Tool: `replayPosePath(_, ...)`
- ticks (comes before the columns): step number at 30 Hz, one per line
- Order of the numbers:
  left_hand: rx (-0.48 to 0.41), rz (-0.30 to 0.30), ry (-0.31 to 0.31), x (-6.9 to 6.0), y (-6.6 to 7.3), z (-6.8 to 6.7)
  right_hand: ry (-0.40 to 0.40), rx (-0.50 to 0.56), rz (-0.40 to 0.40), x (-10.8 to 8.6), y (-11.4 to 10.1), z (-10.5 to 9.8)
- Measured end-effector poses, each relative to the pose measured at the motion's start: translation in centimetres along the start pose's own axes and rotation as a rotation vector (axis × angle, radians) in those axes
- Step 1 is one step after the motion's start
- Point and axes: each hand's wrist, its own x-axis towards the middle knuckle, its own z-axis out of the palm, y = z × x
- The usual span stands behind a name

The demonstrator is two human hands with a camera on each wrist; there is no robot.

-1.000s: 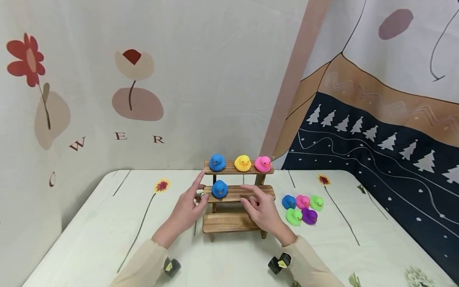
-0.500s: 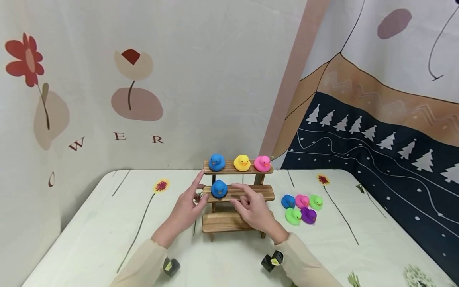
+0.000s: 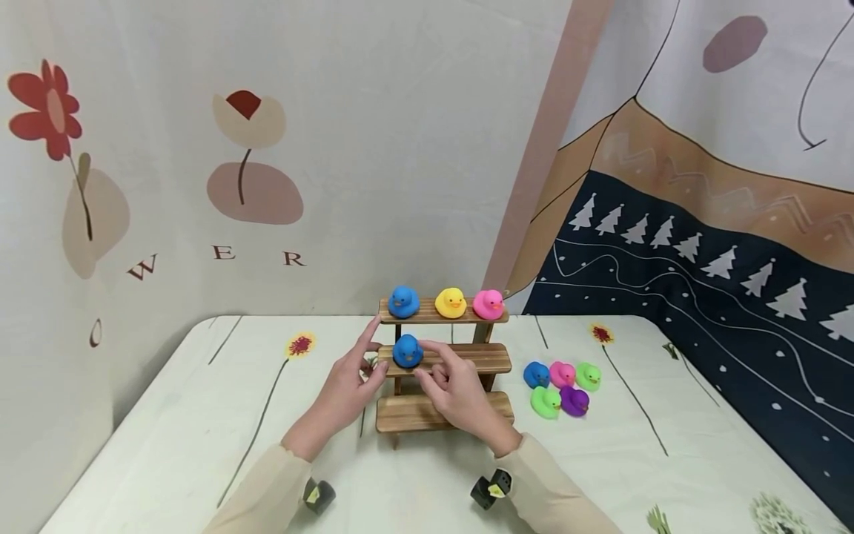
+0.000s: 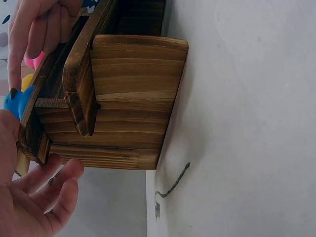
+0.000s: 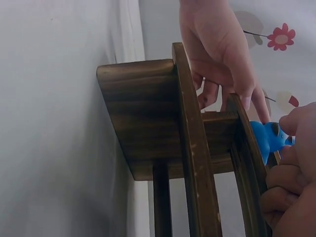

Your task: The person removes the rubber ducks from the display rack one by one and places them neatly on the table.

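Note:
A three-tier wooden display stand [image 3: 427,415] stands on the cloth. On its middle tier, at the left end, sits a blue rubber duck [image 3: 408,351], also seen in the right wrist view as a blue duck [image 5: 261,140]. My left hand [image 3: 345,389] is at the stand's left side, thumb at the middle tier's end and index finger stretched up toward the top tier. My right hand [image 3: 460,389] reaches over the middle tier; its straight index finger touches the duck's right side, while the other fingers curl under without holding anything.
The top tier carries another blue duck [image 3: 403,302], a yellow duck [image 3: 451,302] and a pink duck [image 3: 489,304]. Right of the stand lies a cluster of several ducks, among them a purple one [image 3: 574,401] and a green one [image 3: 546,403]. A patterned cloth wall [image 3: 400,148] rises behind.
My right hand has slid left along the middle tier until its index finger meets the blue duck. My left hand keeps its place, and the ducks stay where they were.

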Motion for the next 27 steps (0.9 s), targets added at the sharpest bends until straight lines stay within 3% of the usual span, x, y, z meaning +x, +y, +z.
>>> replayPosePath(22,0.01,0.01,0.015,0.2,0.1,-0.2,-0.014,-0.05,0.108,1.1,-1.2,1.0)
replayPosePath(27,-0.002,-0.011,0.003,0.1,0.0,0.0,-0.032,-0.068,0.158,1.1,-1.6,0.9)
